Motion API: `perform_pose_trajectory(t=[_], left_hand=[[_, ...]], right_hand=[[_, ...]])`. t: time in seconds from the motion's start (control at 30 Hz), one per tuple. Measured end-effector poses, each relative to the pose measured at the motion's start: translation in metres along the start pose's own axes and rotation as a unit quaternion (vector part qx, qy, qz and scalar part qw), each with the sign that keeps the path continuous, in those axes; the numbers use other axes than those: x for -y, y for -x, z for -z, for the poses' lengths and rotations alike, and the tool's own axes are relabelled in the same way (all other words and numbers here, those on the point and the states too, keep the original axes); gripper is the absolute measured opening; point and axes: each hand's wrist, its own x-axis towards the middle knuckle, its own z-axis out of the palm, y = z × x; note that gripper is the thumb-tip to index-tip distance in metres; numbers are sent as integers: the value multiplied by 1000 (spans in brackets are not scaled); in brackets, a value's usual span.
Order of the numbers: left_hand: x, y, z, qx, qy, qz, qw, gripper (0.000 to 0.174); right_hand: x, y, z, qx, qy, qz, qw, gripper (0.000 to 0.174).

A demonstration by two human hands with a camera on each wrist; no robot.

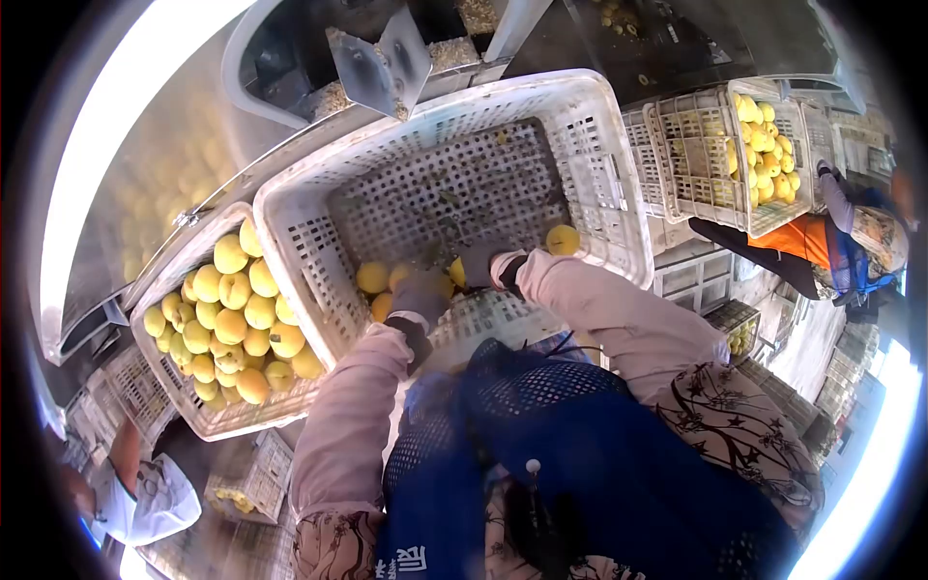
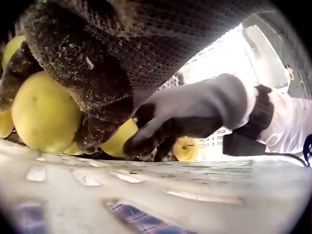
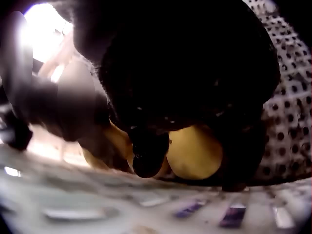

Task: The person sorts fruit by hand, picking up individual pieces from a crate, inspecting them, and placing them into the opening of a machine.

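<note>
Both hands, in dark grey gloves, reach down into a large pale plastic crate (image 1: 628,208) near its front wall. My left hand (image 1: 422,296) holds a yellow peach (image 2: 46,113); its fingers curl down on both sides of the fruit in the left wrist view. Just to its right, my right hand (image 1: 479,263) grips another yellow peach (image 3: 195,153) between thumb and fingers, low against the crate wall. A few loose peaches (image 1: 373,277) lie left of the left hand, and one single peach (image 1: 563,240) lies right of the right hand.
A second crate (image 1: 208,425) heaped with peaches stands on the left. Metal machinery (image 1: 382,63) rises behind the large crate. Stacked crates (image 1: 686,159) with yellow fruit stand at right, near a person in an orange and blue garment (image 1: 812,242). Another person (image 1: 159,498) is at lower left.
</note>
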Motion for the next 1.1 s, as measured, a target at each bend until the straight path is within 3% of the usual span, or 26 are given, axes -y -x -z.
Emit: perform_pose_trajectory(t=[0.13, 0.17, 0.2, 0.23, 0.27, 0.33, 0.4, 0.43, 0.47, 0.5, 0.53, 0.57, 0.6, 0.63, 0.7, 0.73, 0.77, 0.83, 0.9, 0.97, 1.0, 1.07, 1.1], left_hand=[[-8, 10, 11, -67, -89, -42, 993, 41], [-2, 3, 11, -83, -115, -66, 988, 41], [1, -2, 12, -98, -141, -91, 981, 41], [0, -6, 10, -103, -140, -92, 980, 41], [-4, -9, 10, -77, -127, -62, 987, 41], [-5, -24, -8, -62, -118, -39, 990, 41], [1, -47, -58, -114, -230, -43, 965, 41], [-7, -39, -55, -121, -235, -49, 963, 41], [-18, -25, -44, -103, -259, -43, 959, 43], [-25, -16, -32, -84, -284, -35, 954, 45], [-23, -13, -21, -89, -293, -37, 951, 45], [-18, -11, -10, -73, -216, -86, 970, 48], [-13, -9, -2, -54, -138, -134, 980, 51], [-12, -14, 5, -55, -147, -136, 978, 51], [-16, -24, 26, 140, -183, -112, 967, 57], [-20, -21, 31, 118, -208, -95, 966, 60], [-18, -25, 29, 113, -215, -98, 965, 60], [-12, -35, 24, 100, -182, -82, 975, 64], [-16, -31, 36, 102, -159, -79, 979, 61], [-8, -29, 36, 107, -135, -77, 982, 58], [9, -35, 27, 125, 6, -78, 989, 53], [22, -35, 32, 175, 245, -130, 945, 45], [12, -14, 50, 172, 246, -131, 945, 45]], right_hand=[[20, 18, 15, 26, -184, -27, 982, 52], [9, 14, 19, 25, -180, -27, 983, 52], [-9, 9, 23, -3, -274, -42, 961, 57], [-27, 8, 24, -34, -365, -57, 929, 63], [-31, 21, 34, -39, -359, -57, 931, 63], [-16, 65, 64, -43, -556, 139, 818, 70], [10, 107, 87, -59, -570, 190, 797, 75], [20, 126, 94, -62, -585, 239, 772, 79], [23, 138, 101, -98, -525, 306, 788, 81], [28, 144, 99, -107, -523, 310, 787, 81], [36, 148, 94, -95, -574, 301, 755, 81], [43, 151, 90, -83, -624, 292, 720, 82], [51, 158, 90, -117, -595, 296, 738, 76], [56, 166, 88, -123, -595, 302, 735, 76], [64, 179, 79, -45, -782, 200, 588, 71], [58, 171, 72, -51, -789, 240, 564, 70], [63, 174, 71, -57, -786, 246, 564, 70], [77, 186, 72, -154, -761, 286, 562, 71], [103, 217, 91, -170, -758, 267, 571, 68], [112, 225, 97, -253, -633, 277, 677, 69], [116, 223, 95, -265, -641, 294, 658, 72], [127, 234, 100, -263, -608, 309, 682, 73], [132, 238, 102, -256, -582, 320, 702, 75]])
